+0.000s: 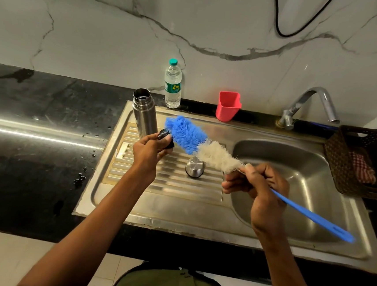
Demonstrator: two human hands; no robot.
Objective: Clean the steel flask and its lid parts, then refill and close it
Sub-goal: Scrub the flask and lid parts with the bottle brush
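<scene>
While the left hand (151, 149) pinches the black stopper (166, 138) beside the flask (144, 113), the right hand (257, 184) grips the brush (196, 143), bristles slanting toward the stopper.

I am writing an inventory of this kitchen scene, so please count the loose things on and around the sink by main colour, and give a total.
Steel: 2, the flask and the lid cup
Black: 1, the stopper in the left hand
Blue and white: 1, the bottle brush in the right hand
Clear: 1, the water bottle
Red: 1, the holder
Brown: 1, the basket
Total: 7
</scene>
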